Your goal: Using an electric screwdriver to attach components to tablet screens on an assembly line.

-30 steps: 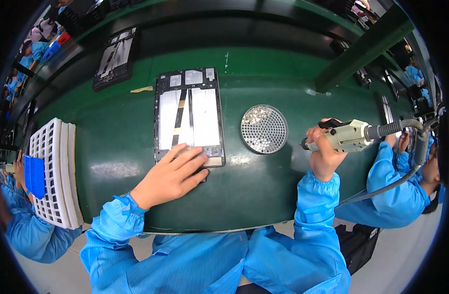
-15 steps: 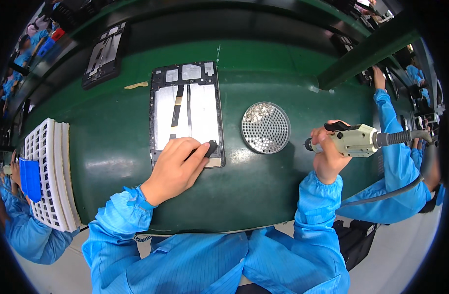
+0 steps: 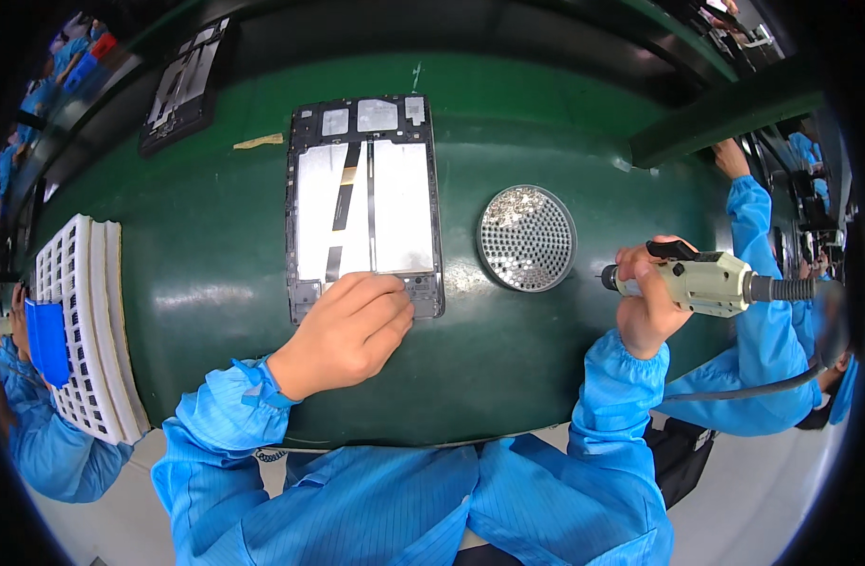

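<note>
An opened tablet (image 3: pixel 402 203) lies on the green bench, its black frame and silvery panels facing up, with a dark flex strip down the middle. At its near end rests my left hand (image 3: pixel 352 325), fingers curled and drawn together at the frame. Whatever the fingertips hold is hidden beneath them. My right hand (image 3: pixel 651 307) is closed around a pale green electric screwdriver (image 3: pixel 711 286), held level over the bench with its bit pointing left. Between the screwdriver and the tablet stands a round dish (image 3: pixel 527 238) with a grid of holes and small shiny screws at its far side.
Stacked white grid trays (image 3: pixel 78 330) with a blue piece (image 3: pixel 48 344) stand at the left. Another opened tablet (image 3: pixel 182 90) lies far left, near a tan strip (image 3: pixel 259 141). A green post (image 3: pixel 725 123) rises at the right. Co-workers in blue sleeves sit on both sides.
The small black part that showed in my left fingers is out of sight, and those fingers now press down at the tablet's near end. The screwdriver sits slightly farther right; the view shifted a little.
</note>
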Tool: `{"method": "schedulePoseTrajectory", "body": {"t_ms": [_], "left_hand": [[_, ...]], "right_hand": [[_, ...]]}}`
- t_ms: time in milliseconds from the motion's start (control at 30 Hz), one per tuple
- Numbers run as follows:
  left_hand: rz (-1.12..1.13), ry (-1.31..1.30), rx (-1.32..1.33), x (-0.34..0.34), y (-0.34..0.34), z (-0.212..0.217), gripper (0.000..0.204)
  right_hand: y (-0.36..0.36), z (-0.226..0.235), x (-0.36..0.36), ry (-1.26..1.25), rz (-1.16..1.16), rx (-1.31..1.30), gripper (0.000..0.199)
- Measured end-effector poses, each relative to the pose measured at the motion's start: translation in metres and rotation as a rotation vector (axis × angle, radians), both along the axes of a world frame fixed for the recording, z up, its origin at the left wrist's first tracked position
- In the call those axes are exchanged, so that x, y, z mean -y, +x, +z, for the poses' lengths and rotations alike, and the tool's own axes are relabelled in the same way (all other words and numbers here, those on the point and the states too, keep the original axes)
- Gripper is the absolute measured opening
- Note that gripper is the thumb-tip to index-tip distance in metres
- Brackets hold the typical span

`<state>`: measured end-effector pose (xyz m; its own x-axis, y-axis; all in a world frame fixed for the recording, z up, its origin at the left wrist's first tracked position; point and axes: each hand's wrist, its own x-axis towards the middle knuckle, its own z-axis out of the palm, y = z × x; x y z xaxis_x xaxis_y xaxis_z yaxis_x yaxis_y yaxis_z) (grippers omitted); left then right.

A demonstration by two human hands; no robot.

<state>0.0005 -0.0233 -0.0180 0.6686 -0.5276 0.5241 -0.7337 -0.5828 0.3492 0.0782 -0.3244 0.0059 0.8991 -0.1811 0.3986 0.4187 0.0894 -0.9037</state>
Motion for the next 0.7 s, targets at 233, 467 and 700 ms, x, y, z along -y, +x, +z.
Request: {"method": "schedulePoseTrajectory", "body": {"t_ms": [233, 467, 700], "left_hand": [[-0.081, 0.055, -0.067, -0.008, 0.005, 0.0, 0.028], [-0.028, 0.079, -0.177, -0.001, 0.006, -0.004, 0.031], [-0.085, 0.08, -0.174, 0.003, 0.022, -0.009, 0.032]], "right_hand": [[-0.002, 0.005, 0.0, -0.039, 0.062, 0.053, 0.031], [-0.013, 0.027, -0.031, 0.012, 0.301, 0.14, 0.038], [-0.025, 0.029, -0.081, -0.06, 0.509, 0.102, 0.039]]}}
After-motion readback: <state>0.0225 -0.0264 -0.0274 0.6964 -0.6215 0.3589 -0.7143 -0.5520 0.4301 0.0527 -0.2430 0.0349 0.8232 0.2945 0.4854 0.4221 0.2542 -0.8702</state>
